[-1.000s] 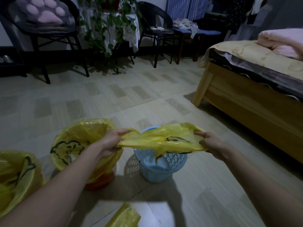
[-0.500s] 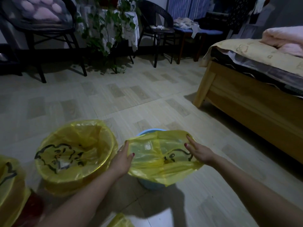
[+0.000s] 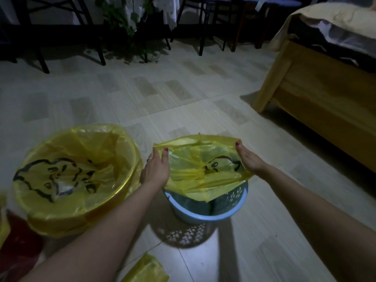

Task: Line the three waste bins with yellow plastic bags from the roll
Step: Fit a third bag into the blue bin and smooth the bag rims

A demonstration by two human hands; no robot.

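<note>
A small blue perforated bin (image 3: 211,210) stands on the floor in front of me. A yellow bag with a black cartoon print (image 3: 203,169) is spread open over its mouth and sags into it. My left hand (image 3: 156,169) holds the bag's left rim and my right hand (image 3: 249,159) holds its right rim. To the left stands a larger bin lined with a yellow bag (image 3: 75,176). A third yellow-lined bin (image 3: 3,224) barely shows at the left edge. The yellow bag roll (image 3: 146,269) lies on the floor near my left forearm.
A wooden bed frame (image 3: 317,94) fills the right side. Black chair legs (image 3: 42,58) and a trailing green plant (image 3: 130,23) line the far wall. Pale tiled floor (image 3: 183,94) stretches between them and the bins.
The bag went from stretched flat between my hands to opened out and lowered onto the blue bin. The view tilted down and closer to the bins.
</note>
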